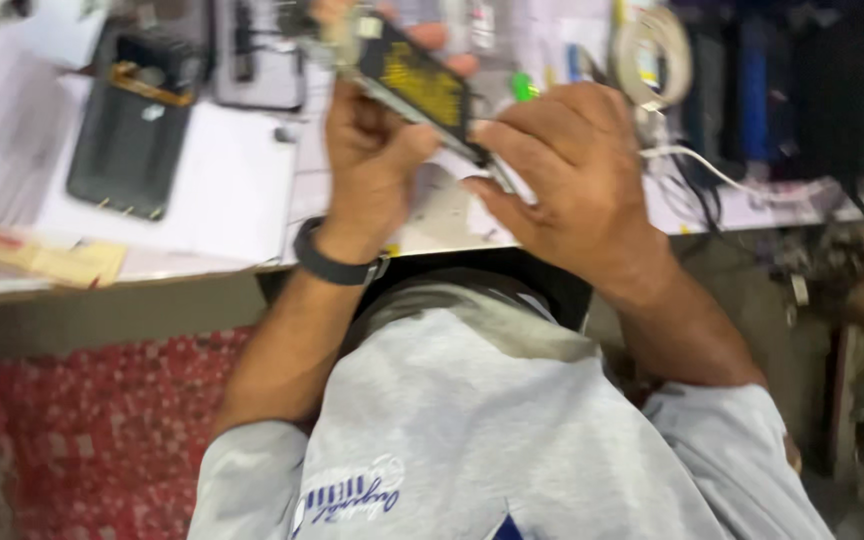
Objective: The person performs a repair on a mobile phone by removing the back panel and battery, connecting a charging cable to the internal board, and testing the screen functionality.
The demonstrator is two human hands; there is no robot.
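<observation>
Left hand: we've got fingers clamped around the phone.
Right hand: fingers curled, pinching its lower end.

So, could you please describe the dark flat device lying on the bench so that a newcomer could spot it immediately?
Start at the long white workbench across the top of the view and look to its left part. There, left of the left hand, lies a dark grey flat rectangular device on white paper. Unlike the black-and-yellow slab in the hands, it rests untouched, with an orange strip on top.
</observation>
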